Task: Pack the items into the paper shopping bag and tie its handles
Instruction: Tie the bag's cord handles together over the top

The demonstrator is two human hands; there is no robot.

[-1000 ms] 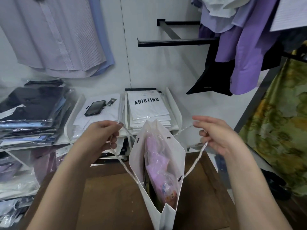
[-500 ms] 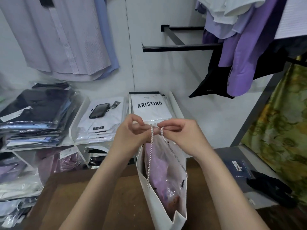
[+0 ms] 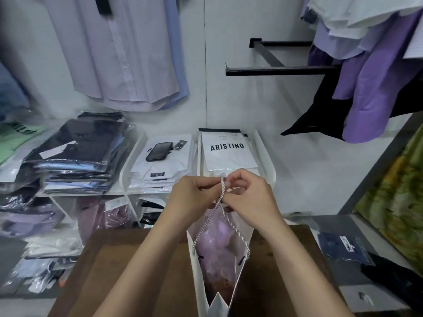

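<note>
Head view: left hand [image 3: 194, 199] and right hand [image 3: 250, 197] now pinch the crossed handles [image 3: 221, 191].

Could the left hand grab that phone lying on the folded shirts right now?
Probably not yet: the way to the phone looks open, but the left hand is busy pinching the cord handles.

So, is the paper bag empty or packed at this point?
Packed: a plastic-wrapped lilac garment sits inside the upright paper bag, its mouth open, while the left hand and right hand pinch the rope handles.
</note>
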